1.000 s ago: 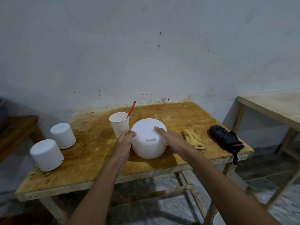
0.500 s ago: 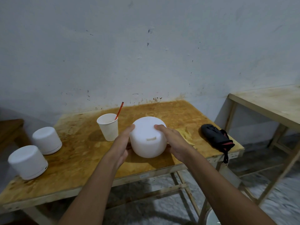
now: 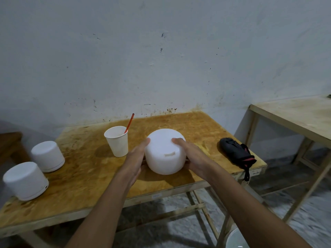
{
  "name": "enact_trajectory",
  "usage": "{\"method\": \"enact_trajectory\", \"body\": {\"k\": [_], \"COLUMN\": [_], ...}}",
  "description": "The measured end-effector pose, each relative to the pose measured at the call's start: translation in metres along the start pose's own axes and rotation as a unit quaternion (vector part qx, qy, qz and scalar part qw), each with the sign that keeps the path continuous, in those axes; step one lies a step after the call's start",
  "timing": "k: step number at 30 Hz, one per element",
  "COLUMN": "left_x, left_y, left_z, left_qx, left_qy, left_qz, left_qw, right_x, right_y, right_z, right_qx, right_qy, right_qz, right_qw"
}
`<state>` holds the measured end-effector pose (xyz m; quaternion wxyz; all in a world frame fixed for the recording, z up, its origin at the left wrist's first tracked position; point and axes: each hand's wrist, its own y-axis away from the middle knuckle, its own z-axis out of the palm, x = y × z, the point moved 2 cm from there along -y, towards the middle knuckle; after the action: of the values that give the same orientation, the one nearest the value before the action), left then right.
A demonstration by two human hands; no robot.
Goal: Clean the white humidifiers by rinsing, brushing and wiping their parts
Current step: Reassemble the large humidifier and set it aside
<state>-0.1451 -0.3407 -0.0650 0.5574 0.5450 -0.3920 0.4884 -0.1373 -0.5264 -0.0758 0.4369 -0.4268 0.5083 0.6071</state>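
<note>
A round white humidifier point(image 3: 163, 153) is tilted toward me above the wooden table point(image 3: 86, 169), its small slot facing the camera. My left hand point(image 3: 136, 158) grips its left side and my right hand point(image 3: 192, 154) grips its right side, thumbs on top. Two more white humidifiers stand at the table's left end, one point(image 3: 47, 156) farther back and one point(image 3: 25, 180) nearer the front edge. A white paper cup point(image 3: 117, 141) with a red-handled brush point(image 3: 129, 123) in it stands just left of the held humidifier.
A black pouch with red trim point(image 3: 235, 152) lies at the table's right end, its strap hanging over the edge. A second wooden table point(image 3: 295, 115) stands at the right. A white bucket rim point(image 3: 234, 238) shows on the floor below. The wall runs close behind.
The view has shifted slightly, and both hands keep hold of the humidifier, which sits a little more tilted toward me. The yellow cloth seen earlier is now hidden behind my right hand.
</note>
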Motion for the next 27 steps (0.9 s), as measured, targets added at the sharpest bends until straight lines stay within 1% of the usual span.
{"method": "enact_trajectory", "body": {"k": [2, 3, 4, 5, 6, 8, 9, 10, 12, 14, 16, 19, 23, 27], "left_x": [-0.002, -0.005, -0.008, -0.011, -0.015, -0.022, -0.024, -0.026, -0.027, -0.026, -0.025, -0.023, -0.022, -0.022], "left_y": [-0.008, -0.014, -0.018, -0.023, -0.029, -0.037, -0.039, -0.043, -0.043, -0.044, -0.047, -0.049, -0.049, -0.050], "left_z": [0.004, 0.005, 0.006, 0.005, 0.004, 0.002, 0.002, 0.003, 0.006, 0.007, 0.007, 0.006, 0.007, 0.007], "left_qx": [-0.006, 0.002, 0.015, 0.025, 0.030, 0.025, 0.019, 0.013, 0.011, 0.012, 0.005, -0.002, -0.004, -0.004], "left_qy": [-0.067, -0.124, -0.196, -0.277, -0.361, -0.505, -0.552, -0.583, -0.624, -0.638, -0.648, -0.653, -0.658, -0.658], "left_qz": [0.045, 0.075, 0.109, 0.141, 0.161, 0.155, 0.143, 0.131, 0.131, 0.136, 0.121, 0.105, 0.096, 0.096], "left_qw": [0.997, 0.990, 0.974, 0.950, 0.918, 0.849, 0.822, 0.802, 0.770, 0.757, 0.752, 0.750, 0.747, 0.747], "right_x": [-0.011, -0.018, -0.024, -0.030, -0.036, -0.046, -0.050, -0.054, -0.061, -0.064, -0.063, -0.057, -0.053, -0.057], "right_y": [-0.005, -0.010, -0.018, -0.026, -0.036, -0.056, -0.065, -0.076, -0.093, -0.108, -0.122, -0.144, -0.158, -0.154], "right_z": [-0.010, -0.016, -0.023, -0.029, -0.036, -0.049, -0.054, -0.059, -0.064, -0.068, -0.069, -0.075, -0.077, -0.067], "right_qx": [0.014, 0.031, 0.056, 0.081, 0.103, 0.135, 0.148, 0.160, 0.176, 0.195, 0.202, 0.224, 0.279, 0.306], "right_qy": [-0.011, -0.024, -0.035, -0.042, -0.042, -0.035, -0.029, -0.021, -0.004, 0.004, -0.002, -0.033, -0.061, -0.031], "right_qz": [-0.014, -0.018, -0.022, -0.024, -0.025, -0.026, -0.026, -0.022, -0.011, 0.002, 0.020, 0.044, 0.055, 0.057], "right_qw": [1.000, 0.999, 0.998, 0.996, 0.993, 0.990, 0.988, 0.987, 0.984, 0.981, 0.979, 0.973, 0.957, 0.950]}}
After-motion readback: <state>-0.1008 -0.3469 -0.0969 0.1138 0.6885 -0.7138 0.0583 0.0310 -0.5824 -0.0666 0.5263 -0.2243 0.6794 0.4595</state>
